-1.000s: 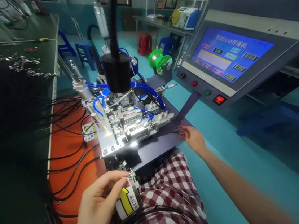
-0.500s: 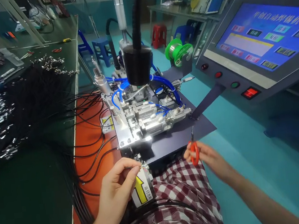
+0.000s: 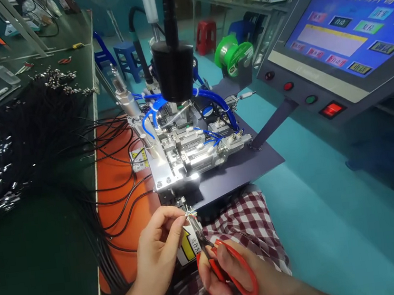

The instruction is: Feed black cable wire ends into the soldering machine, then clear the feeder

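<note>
My left hand [image 3: 161, 247] pinches a small bundle of thin stripped wires [image 3: 190, 212] between thumb and forefinger, just in front of the machine. Red-handled scissors [image 3: 240, 269] are in my right hand [image 3: 229, 268], with fingers through the loops. Their blades point up and left, and the tips reach the wire ends; whether the blades touch a wire I cannot tell. Behind the hands is a white label with a yellow arrow [image 3: 187, 248], partly covered. The metal machine [image 3: 197, 152] with blue air hoses stands just beyond.
A green solder spool [image 3: 226, 53] sits at the machine's back right. The control screen [image 3: 351, 33] stands on the right. On the left bench, black cables [image 3: 36, 124] with metal ends are heaped, several trailing over an orange surface [image 3: 114, 176]. A black cylindrical fixture [image 3: 174, 71] hangs above the machine.
My right hand has come left and down with the scissors, from beside the machine to the wires. The scissors have turned toward the wire ends. My left hand keeps its pinch.
</note>
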Demonstrator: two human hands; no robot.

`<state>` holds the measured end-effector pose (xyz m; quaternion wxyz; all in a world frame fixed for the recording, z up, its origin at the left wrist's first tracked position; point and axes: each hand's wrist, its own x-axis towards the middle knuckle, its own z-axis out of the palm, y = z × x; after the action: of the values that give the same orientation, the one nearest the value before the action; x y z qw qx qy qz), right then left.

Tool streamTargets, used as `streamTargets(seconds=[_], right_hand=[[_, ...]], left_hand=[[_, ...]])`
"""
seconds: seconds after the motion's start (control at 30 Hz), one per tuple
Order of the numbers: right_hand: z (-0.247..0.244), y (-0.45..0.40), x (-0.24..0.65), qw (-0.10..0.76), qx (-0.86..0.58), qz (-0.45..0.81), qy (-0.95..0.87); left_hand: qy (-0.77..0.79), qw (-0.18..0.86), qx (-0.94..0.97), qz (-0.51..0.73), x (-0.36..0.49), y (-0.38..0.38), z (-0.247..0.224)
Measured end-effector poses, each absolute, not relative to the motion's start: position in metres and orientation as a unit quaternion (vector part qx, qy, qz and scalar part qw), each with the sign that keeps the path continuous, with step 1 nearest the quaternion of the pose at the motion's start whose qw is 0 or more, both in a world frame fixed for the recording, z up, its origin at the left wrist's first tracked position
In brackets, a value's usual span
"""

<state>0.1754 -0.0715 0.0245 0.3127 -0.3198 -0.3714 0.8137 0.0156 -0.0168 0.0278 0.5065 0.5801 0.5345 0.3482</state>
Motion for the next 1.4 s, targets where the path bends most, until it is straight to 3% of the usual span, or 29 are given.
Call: streamTargets(seconds=[0.8,1.07,1.2,1.3,1.37,1.4], right_hand=[[0.013,-0.07,0.164,0.39,-0.236,0.871,-0.184],[0.006,-0.079,0.165,0.378,-0.292,0.825,-0.302],[-0.007,-0.07,0.214,0.349,-0.436,0.685,-0.468],[-0.021,-0.042,0.268,0.341,-0.567,0.573,-0.483],[-0.033,-0.02,0.299,0.122,-0.786,0.294,-0.53],[-0.04,-0.009,0.312,0.089,-0.818,0.232,-0.519]], left_hand=[[0.529,0.421,0.652,0.343,0.016,-0.022,0.021],[0.53,0.421,0.656,0.333,0.014,-0.024,0.019],[0.518,0.443,0.646,0.344,0.012,-0.022,0.017],[0.481,0.442,0.673,0.346,0.011,-0.018,0.015],[0.457,0.437,0.697,0.338,0.011,-0.015,0.013],[0.449,0.433,0.707,0.333,0.012,-0.014,0.013]])
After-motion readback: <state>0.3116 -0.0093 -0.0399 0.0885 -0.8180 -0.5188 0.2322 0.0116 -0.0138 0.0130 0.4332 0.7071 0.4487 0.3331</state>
